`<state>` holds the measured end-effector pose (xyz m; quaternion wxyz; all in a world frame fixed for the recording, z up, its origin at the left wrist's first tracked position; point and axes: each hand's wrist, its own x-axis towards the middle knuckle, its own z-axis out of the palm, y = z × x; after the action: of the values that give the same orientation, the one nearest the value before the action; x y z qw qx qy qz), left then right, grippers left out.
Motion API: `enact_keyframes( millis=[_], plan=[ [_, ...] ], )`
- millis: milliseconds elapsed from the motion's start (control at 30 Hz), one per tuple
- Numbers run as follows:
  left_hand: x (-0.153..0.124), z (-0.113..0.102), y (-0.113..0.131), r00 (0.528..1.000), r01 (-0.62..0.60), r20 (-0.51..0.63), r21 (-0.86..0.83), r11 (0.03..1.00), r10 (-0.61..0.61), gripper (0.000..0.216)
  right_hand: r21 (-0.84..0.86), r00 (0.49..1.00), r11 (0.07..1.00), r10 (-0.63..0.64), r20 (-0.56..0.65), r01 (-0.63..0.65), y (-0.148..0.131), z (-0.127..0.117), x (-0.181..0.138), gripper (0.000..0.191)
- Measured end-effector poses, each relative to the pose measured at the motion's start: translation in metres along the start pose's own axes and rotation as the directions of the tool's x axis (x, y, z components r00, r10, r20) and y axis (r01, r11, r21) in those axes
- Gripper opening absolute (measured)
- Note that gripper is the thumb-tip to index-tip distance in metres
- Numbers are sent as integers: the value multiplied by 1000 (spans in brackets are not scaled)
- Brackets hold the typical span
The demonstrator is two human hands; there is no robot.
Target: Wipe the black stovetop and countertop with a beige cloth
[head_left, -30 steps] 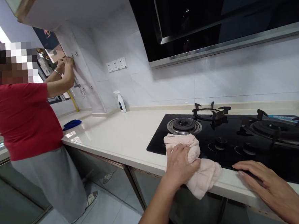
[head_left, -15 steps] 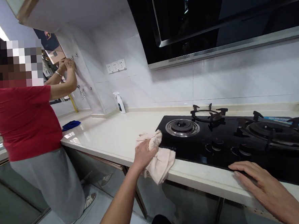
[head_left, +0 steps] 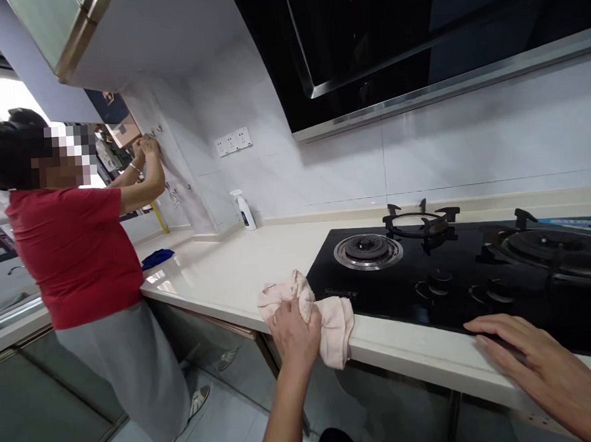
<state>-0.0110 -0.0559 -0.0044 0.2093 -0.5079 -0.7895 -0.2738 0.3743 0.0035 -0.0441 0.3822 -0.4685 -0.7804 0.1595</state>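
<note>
The pale pink cloth under your left hand has shifted left: a second ago it lay mostly over the near left part of the stove, and now it sits bunched on the table, lapping that corner. So the work now seems to bear on the table's near edge more than on the glass. Your left fingers are curled down over the cloth, gripping it, with a flap hanging past the edge. Your right hand has stayed beside the stove's near edge, fingers extended and loosely parted, with nothing visible in its grasp. On the stove, the bare left burner, the knobs and a far pan support stand in the way of a flat pass. Far left are a spray bottle, a blue cloth and a co-worker in red, well apart from you.
</note>
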Motion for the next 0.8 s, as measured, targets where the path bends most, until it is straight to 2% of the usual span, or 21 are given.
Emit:
enact_keyframes(
  millis=[133, 233, 300, 467, 633, 800],
  plan=[
    [-24, 8, 23, 984, -77, -166, -64, 995, 65, 24, -8, 1000, 1000, 5, -16, -5, -1, -1, 0, 49],
    [-45, 14, 46, 943, -176, -314, -197, 964, 108, 18, -16, 1000, 1000, 3, -9, -3, 1, -1, 0, 49],
    [-59, 17, 61, 920, -240, -372, -295, 925, 121, 16, -28, 1000, 1000, -1, -5, 1, 2, -1, 1, 49],
    [-80, 18, 79, 897, -337, -421, -454, 825, 135, 16, -50, 1000, 999, -11, -12, 11, 2, -1, 1, 47],
    [-76, 16, 74, 908, -357, -379, -479, 802, 178, 16, -62, 1000, 998, -20, -9, 19, 0, -4, 0, 47],
    [-72, 18, 73, 888, -381, -426, -475, 794, 171, 12, -70, 1000, 997, -16, 4, 16, 3, -2, -1, 46]
  ],
)
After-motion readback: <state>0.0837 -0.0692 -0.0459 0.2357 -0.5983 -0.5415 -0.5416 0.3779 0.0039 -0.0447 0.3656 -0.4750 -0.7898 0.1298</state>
